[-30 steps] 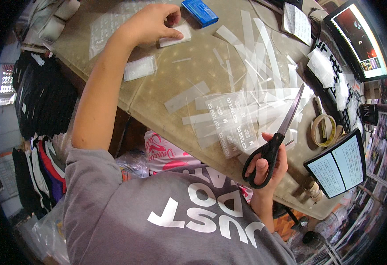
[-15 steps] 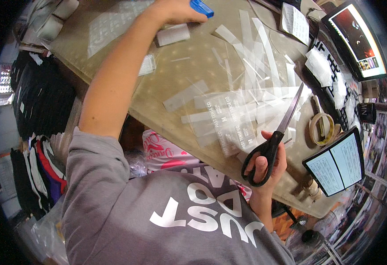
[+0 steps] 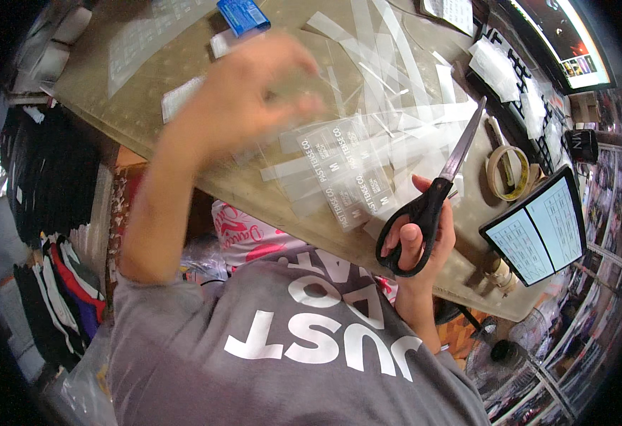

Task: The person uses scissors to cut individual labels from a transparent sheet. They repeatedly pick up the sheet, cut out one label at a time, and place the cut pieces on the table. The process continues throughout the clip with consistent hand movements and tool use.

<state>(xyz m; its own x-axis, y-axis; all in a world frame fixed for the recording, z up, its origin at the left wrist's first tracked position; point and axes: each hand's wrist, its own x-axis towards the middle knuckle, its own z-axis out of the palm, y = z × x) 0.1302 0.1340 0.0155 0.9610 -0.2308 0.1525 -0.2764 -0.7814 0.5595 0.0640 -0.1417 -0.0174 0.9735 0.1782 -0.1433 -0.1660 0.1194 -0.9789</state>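
In my right hand [image 3: 435,231] is a pair of black-handled scissors [image 3: 424,213], held by the finger loops with the blades pointing up toward the far right of the table. My left hand [image 3: 254,89], blurred by motion, hovers over the table's left side; its thumb and fingers are apart and nothing shows between them. Just beyond it lies a small blue packet [image 3: 243,18]. Clear film sheets with white printing [image 3: 346,174] lie near the front edge, left of the scissors. Whitish translucent strips [image 3: 396,60] are strewn across the middle of the table, partly under those sheets.
At the right are a tape roll [image 3: 507,174], a tablet [image 3: 534,227] showing tables, a black keyboard [image 3: 531,117] with papers on it, and a monitor [image 3: 563,42]. A larger film sheet [image 3: 151,42] lies at the far left. Dark garments [image 3: 51,177] hang beside the table.
My left hand has let go of the blue packet and drawn back toward me. The packet now rests on the table. My right hand still holds the scissors, and the whole view has shifted slightly.
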